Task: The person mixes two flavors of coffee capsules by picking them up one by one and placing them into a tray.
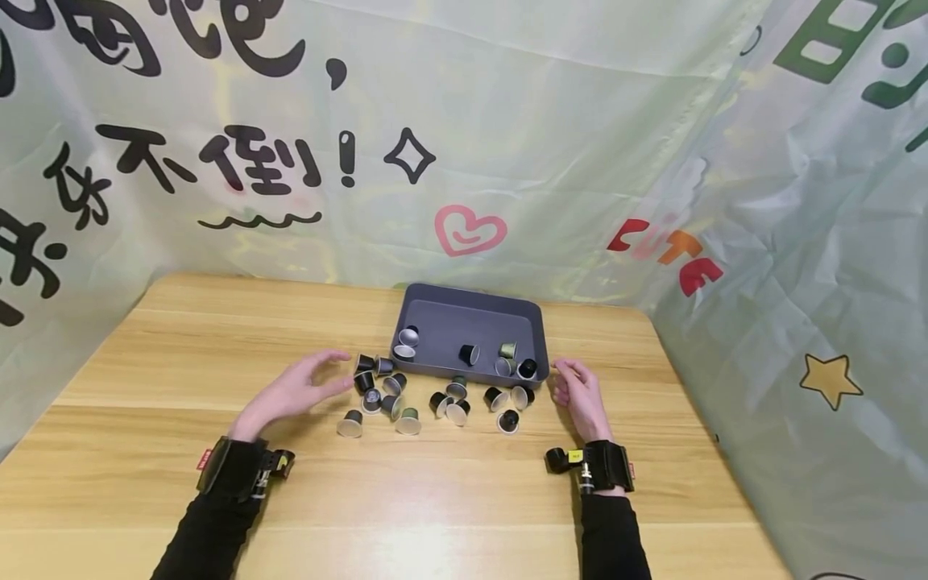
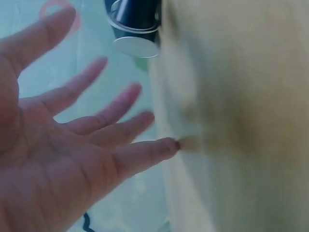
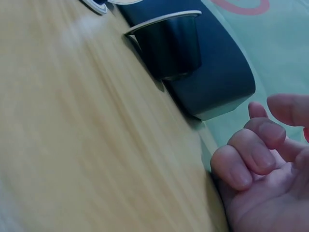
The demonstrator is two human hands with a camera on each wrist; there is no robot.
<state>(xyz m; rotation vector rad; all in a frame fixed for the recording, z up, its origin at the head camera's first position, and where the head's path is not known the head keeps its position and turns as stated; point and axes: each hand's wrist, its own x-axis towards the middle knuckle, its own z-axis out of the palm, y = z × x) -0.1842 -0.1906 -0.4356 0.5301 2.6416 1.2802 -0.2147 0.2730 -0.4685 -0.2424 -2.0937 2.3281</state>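
Lying scattered along the near edge of a dark gray tray (image 1: 471, 310), coffee capsules (image 1: 408, 421) dotted the wooden table (image 1: 326, 499); several more lay inside the tray. Just beside the group's left side, the left hand (image 1: 293, 393) was empty, its fingers spread. Near the tray's right corner, the right hand (image 1: 580, 401), also empty, had loosely curled fingers.

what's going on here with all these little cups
A person has both hands at a wooden table with small capsules and a dark tray. The left hand, fingers spread, is beside the capsules at the left; the right hand, fingers bent, is by the tray's right side. Neither holds anything. Some capsules lie in the tray, more in front of it.
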